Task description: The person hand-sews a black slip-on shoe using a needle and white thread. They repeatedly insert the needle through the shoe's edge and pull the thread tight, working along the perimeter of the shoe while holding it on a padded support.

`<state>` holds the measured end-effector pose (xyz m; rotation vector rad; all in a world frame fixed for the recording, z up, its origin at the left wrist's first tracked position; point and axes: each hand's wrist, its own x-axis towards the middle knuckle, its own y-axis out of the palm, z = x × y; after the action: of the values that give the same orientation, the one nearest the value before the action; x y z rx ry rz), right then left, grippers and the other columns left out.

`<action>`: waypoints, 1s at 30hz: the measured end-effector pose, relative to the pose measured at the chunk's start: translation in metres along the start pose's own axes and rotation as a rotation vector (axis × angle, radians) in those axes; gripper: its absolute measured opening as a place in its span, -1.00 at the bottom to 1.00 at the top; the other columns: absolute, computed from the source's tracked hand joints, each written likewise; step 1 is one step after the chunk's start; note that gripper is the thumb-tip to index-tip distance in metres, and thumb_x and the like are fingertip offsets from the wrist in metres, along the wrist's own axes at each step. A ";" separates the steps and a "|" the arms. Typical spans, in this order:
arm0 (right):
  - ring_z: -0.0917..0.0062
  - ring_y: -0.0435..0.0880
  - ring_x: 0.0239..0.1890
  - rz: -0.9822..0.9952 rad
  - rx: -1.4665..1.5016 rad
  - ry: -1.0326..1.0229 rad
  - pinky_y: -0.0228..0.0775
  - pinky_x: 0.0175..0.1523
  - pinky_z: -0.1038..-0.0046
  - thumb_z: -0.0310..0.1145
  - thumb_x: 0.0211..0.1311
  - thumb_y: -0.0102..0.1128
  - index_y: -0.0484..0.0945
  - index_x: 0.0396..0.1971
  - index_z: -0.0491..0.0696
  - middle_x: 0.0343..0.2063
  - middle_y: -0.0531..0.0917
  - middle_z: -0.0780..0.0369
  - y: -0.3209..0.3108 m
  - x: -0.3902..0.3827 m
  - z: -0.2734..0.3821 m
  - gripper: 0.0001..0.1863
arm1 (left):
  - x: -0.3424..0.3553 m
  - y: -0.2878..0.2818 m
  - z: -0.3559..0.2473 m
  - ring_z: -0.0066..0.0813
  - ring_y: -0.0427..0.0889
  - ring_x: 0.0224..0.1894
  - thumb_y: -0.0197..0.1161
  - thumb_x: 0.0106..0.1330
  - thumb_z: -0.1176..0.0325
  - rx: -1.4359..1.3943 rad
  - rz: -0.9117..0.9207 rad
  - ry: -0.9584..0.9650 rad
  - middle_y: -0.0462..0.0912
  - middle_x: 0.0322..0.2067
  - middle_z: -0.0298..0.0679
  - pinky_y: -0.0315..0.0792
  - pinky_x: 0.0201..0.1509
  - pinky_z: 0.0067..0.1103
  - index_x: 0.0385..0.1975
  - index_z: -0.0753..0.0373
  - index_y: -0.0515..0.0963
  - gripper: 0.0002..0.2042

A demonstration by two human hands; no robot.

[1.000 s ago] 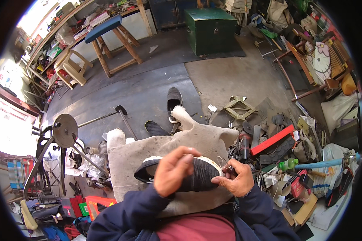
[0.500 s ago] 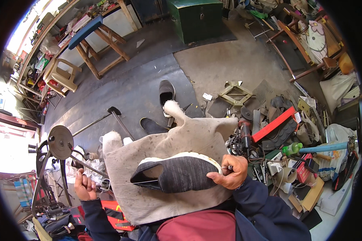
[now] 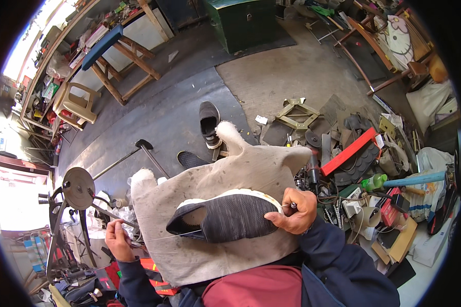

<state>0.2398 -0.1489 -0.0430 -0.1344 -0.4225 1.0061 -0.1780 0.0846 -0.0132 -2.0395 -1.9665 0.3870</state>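
Note:
A dark grey knit shoe [image 3: 241, 217] with a white sole lies across the beige cloth [image 3: 189, 266] on my lap, toe to the right. At the toe, my right hand [image 3: 297, 211] is closed round a stitching awl [image 3: 293, 205]; its thin metal shaft points at the sole edge. The right thumb rests against the toe. My left hand [image 3: 119, 240] is off to the left of the shoe, fingers pinched on a pale thread [image 3: 164, 237]. The thread runs taut into the shoe's opening; its far end inside is hidden.
Left of the cloth stands a metal machine with a round disc [image 3: 78, 188]. Tools and scraps crowd the right side, with a red bar [image 3: 349, 151] and a green bottle [image 3: 374, 182]. Another dark shoe [image 3: 209, 124] lies on the floor ahead, near a metal scissor jack [image 3: 298, 113].
My left hand has moved right and slightly down, toward the shoe, still pinching the thread. The right hand stays at the toe with the awl. The view has shifted slightly.

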 end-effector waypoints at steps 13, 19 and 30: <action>0.72 0.58 -0.40 -0.415 0.240 0.559 0.41 -0.30 0.62 -0.34 0.38 0.24 0.56 -0.18 -0.17 -0.22 0.71 0.21 -0.053 -0.022 -0.066 -0.80 | -0.102 0.208 -0.155 0.02 0.39 0.33 0.52 0.08 0.03 0.516 0.911 0.895 0.51 0.24 -0.09 0.29 0.30 -0.20 0.32 0.21 0.40 -0.21; 0.38 0.68 -0.37 -0.162 -0.420 0.303 0.51 -0.18 0.40 -0.52 0.30 0.12 0.61 0.01 -0.21 -0.24 0.68 0.05 -0.069 -0.052 -0.044 -0.69 | -0.097 0.226 -0.147 0.01 0.36 0.35 0.45 0.13 -0.07 0.549 0.921 0.878 0.50 0.25 -0.06 0.26 0.29 -0.21 0.33 0.25 0.40 -0.20; 0.55 0.67 -0.39 0.270 0.284 0.401 0.54 -0.19 0.51 -0.55 0.40 0.11 0.53 0.26 -0.14 -0.33 0.72 0.14 -0.045 -0.035 0.060 -0.56 | -0.092 0.227 -0.143 0.01 0.37 0.35 0.39 0.18 0.03 0.515 0.965 0.848 0.51 0.25 -0.06 0.25 0.28 -0.25 0.31 0.25 0.44 -0.30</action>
<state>0.2348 -0.2072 0.0158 -0.1352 0.1101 1.2609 0.0826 -0.0168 0.0329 -2.1097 -0.3007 0.1250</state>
